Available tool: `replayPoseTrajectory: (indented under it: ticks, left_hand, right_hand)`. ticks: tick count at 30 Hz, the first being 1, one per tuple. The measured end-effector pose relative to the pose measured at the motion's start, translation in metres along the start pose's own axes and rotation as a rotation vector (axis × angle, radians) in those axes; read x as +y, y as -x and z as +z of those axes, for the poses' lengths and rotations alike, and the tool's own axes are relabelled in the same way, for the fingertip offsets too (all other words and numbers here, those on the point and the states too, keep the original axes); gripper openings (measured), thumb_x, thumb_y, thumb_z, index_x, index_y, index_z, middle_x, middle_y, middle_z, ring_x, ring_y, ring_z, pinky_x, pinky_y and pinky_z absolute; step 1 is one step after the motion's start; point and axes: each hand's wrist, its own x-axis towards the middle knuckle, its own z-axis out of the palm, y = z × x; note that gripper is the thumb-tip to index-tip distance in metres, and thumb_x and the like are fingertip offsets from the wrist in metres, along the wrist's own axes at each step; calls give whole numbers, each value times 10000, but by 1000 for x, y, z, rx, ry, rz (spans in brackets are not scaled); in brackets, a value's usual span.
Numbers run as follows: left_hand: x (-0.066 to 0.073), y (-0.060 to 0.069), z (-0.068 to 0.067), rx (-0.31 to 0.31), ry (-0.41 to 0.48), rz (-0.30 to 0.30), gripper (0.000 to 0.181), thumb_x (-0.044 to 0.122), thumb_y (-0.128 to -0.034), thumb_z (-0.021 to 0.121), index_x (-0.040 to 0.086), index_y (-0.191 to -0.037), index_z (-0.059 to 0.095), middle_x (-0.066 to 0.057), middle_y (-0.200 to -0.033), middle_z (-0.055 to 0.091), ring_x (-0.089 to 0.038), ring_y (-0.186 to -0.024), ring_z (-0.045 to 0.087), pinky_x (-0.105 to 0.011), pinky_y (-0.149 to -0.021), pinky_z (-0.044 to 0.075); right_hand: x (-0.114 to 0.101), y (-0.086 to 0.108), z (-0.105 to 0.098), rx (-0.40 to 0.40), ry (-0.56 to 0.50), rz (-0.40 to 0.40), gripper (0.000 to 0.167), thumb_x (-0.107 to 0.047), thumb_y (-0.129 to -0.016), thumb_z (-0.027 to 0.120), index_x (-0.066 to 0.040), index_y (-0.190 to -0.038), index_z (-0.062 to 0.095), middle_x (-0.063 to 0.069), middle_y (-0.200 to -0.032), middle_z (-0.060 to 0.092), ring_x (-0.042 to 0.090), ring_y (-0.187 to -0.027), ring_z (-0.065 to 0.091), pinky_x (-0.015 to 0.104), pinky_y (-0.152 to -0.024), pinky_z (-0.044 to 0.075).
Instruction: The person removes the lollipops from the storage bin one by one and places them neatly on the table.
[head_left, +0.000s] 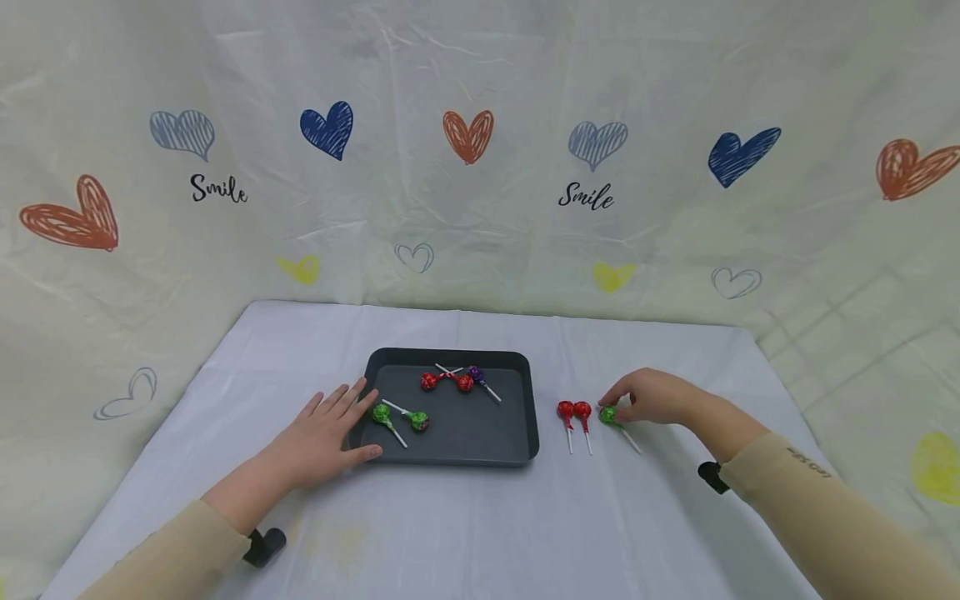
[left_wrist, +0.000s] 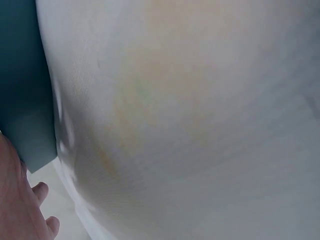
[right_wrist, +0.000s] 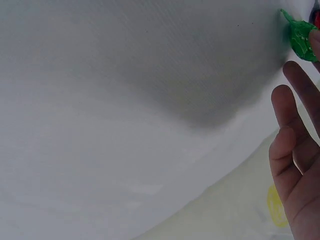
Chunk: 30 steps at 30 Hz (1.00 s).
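Note:
My left hand (head_left: 324, 433) lies with spread, straight fingers on the left rim of the dark grey tray (head_left: 472, 454). In the left wrist view, part of that hand (left_wrist: 20, 200) shows beside the tray's side (left_wrist: 25, 90). To the right of the tray, my right hand (head_left: 651, 397) pinches the head of a green lollipop (head_left: 608, 414), whose stick points toward the front right on the cloth. The right wrist view shows the green wrapper (right_wrist: 302, 40) at the fingertips of the hand (right_wrist: 300, 150). Two red lollipops (head_left: 566, 410) (head_left: 582, 410) lie side by side between tray and right hand.
Inside the tray, two red lollipops (head_left: 428, 381) (head_left: 465, 383) with crossing sticks and a purple one (head_left: 476, 375) lie at the back; two green ones (head_left: 382, 413) (head_left: 419, 421) lie at the front left. A white cloth (head_left: 480, 533) covers the table, with a heart-printed curtain (head_left: 510, 225) behind.

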Motion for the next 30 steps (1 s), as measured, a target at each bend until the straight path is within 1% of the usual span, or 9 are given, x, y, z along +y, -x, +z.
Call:
replayPoseTrajectory:
  ticks: [2,4,9,14,23,27,30]
  left_hand:
    - [1,0,-1,0,-1,0,930,730,-894,496,189,-1598,218,-51,-1664,107,-353,-1501,150,-595,-1186,90]
    - [1,1,-1,-3,3,-3,929,724,-895,504,190,-1598,215,-48,-1665,100,-354,-1502,147,-594,-1187,87]
    - [2,1,-3,-5,-3,-5,929,729,-896,494,194,-1599,208,-46,-1666,95,-352,-1504,141,-594,-1189,83]
    - [4,2,-5,-4,-6,0,928,726,-897,497,190,-1599,211,-60,-1664,105,-363,-1501,145,-602,-1186,87]
    - [4,4,-6,5,-1,9,920,719,-903,493,170,-1594,232,-72,-1660,124,-374,-1495,159,-606,-1183,99]
    - [4,4,-6,-2,-2,5,928,731,-900,481,180,-1598,216,-64,-1663,112,-369,-1498,152,-602,-1185,94]
    - [3,3,-4,1,-2,7,932,731,-897,487,185,-1599,208,-64,-1664,108,-372,-1497,153,-605,-1184,93]
  right_hand:
    - [0,0,1,8,11,2,247,-222,-862,786,-272,-1103,776,-47,-1097,686,157,-853,562,310,-738,516]
    - [0,0,2,16,18,-12,241,-227,-861,788,-263,-1099,777,-52,-1082,688,155,-848,563,314,-734,515]
    - [3,1,5,36,-4,-43,228,-225,-857,790,-237,-1084,773,-70,-1040,692,153,-846,567,320,-735,513]
    - [6,1,8,50,-48,-46,217,-217,-866,780,-227,-1083,770,-65,-1040,697,153,-872,583,320,-756,524]
    - [6,-1,12,77,-110,-42,180,-210,-871,773,-213,-1051,769,-55,-993,695,152,-877,597,330,-768,529]
    - [4,-2,12,82,-114,-32,176,-222,-870,775,-211,-1046,768,-57,-976,695,154,-876,602,335,-772,529]
    - [3,-3,11,94,-112,-20,183,-227,-874,771,-200,-1055,768,-52,-984,700,169,-912,607,363,-800,540]
